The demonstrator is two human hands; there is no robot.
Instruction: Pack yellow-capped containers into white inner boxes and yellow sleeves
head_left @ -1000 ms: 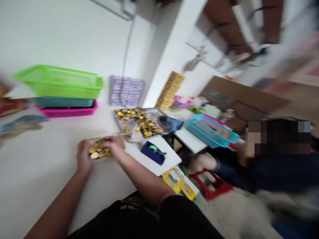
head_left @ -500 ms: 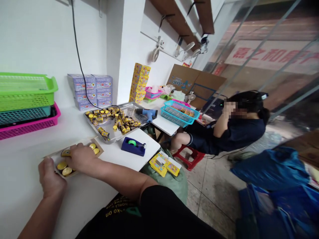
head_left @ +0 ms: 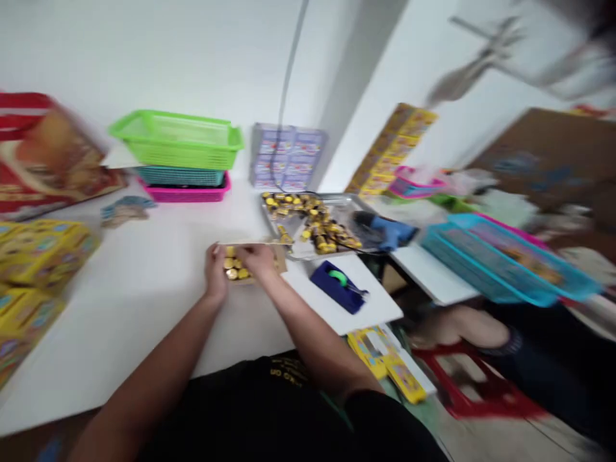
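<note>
In front of me on the white table (head_left: 144, 289) lies a small open cardboard box (head_left: 282, 258). Short cylinders with shiny yellow tops (head_left: 231, 274) stand packed inside it, upright. My left hand (head_left: 215, 274) grips the box's left end, thumb at the rim. From the right, my right hand (head_left: 258, 260) reaches over the box, its fingers bent together down among the cylinders; blur hides what they hold. Behind the box, a metal tray (head_left: 308, 257) carries many loose yellow-and-dark cylinders (head_left: 325, 234). The right part of the box lies partly behind my right hand.
A blue tape dispenser (head_left: 337, 292) and a blue heat gun (head_left: 392, 232) are to the right. Stacked baskets (head_left: 178, 144) and purple boxes (head_left: 289, 157) stand by the wall. Yellow boxes (head_left: 41, 256) are at left. A seated person's leg (head_left: 466, 327) shows at right.
My view has swung left, so table things appear farther right and yellow boxes at left come into sight. Both hands stay at the box, the right one still over its inside.
</note>
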